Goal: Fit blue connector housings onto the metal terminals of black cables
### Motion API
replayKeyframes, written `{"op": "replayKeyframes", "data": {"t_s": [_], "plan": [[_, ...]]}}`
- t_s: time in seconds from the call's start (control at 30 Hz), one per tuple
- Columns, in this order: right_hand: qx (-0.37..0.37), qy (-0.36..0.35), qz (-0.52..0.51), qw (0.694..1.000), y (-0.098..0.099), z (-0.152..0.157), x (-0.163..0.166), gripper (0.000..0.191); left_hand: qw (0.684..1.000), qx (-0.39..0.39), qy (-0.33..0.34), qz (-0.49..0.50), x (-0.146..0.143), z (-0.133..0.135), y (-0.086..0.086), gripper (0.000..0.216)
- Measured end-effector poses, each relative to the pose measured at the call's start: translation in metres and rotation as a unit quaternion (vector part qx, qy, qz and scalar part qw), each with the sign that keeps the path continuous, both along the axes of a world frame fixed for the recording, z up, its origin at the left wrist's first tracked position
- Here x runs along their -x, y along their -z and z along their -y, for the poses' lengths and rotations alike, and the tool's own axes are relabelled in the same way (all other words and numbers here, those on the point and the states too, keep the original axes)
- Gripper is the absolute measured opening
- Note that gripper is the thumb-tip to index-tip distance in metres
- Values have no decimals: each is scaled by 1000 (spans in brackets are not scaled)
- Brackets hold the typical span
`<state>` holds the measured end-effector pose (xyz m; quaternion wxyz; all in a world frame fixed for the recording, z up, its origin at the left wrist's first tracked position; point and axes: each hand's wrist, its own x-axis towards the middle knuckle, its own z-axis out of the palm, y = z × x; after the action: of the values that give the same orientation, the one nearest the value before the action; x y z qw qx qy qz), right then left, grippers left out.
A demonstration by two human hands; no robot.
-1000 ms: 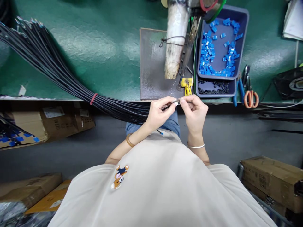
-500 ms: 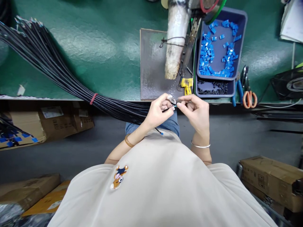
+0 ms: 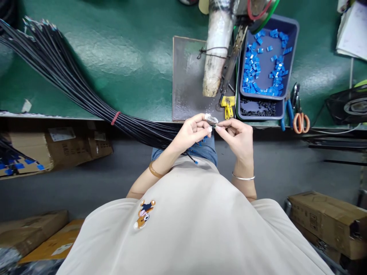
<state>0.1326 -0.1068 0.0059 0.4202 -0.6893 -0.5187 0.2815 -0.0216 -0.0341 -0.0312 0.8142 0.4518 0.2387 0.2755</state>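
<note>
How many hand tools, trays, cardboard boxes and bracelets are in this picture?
Trays: 2, a tray of blue pieces stacked over a tray of black pieces
Hand tools: 2, blue-handled pliers, orange-handled scissors
Cardboard boxes: 4 in view
Bracelets: 2, one by the left hand, one by the right hand
Total: 10

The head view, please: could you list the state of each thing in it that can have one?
Left hand: closed on a black cable end.
Right hand: pinching at the small silvery piece on the cable tip.
Black cable bundle: tied with a red band, hanging over the bench edge.
Upper tray: partly filled with blue parts.
Scissors: lying closed on the bench.
</note>
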Motion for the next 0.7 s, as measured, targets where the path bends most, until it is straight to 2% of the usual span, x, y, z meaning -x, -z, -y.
{"op": "replayKeyframes", "data": {"t_s": [0.1, 0.17, 0.23, 0.33, 0.4, 0.47, 0.53, 0.6, 0.67, 0.7], "plan": [[-64, -9, 119, 991, 3, 3, 7, 11, 1000, 24, -7, 16, 0, -2, -1, 25], [-109, -25, 214, 970, 8, 5, 12, 14, 999, 42, -17, 20, 0, -3, -1, 25], [-138, -46, 266, 953, 15, 8, 16, 13, 998, 61, -28, 18, 0, -3, -1, 25], [-131, -39, 212, 968, 19, 12, 15, 6, 997, 75, -31, 16, 1, -4, 0, 25], [-129, 18, 116, 985, 15, 14, 10, 10, 997, 72, -26, 11, 1, -4, 0, 25], [-138, 76, 19, 987, 5, 14, 0, 18, 998, 56, -21, -6, 1, -4, -3, 24], [-114, 77, -51, 989, -8, 16, -12, 24, 999, 17, -12, -25, 1, -2, -10, 21], [-39, 19, -86, 995, -23, 18, -27, 26, 997, -67, 16, -45, 1, 2, -20, 16], [20, -24, -91, 995, -33, 20, -41, 23, 971, -214, 82, -70, 1, 6, -31, 10], [30, -22, -78, 996, -37, 20, -49, 23, 941, -304, 126, -85, 1, 9, -36, 9]]}}
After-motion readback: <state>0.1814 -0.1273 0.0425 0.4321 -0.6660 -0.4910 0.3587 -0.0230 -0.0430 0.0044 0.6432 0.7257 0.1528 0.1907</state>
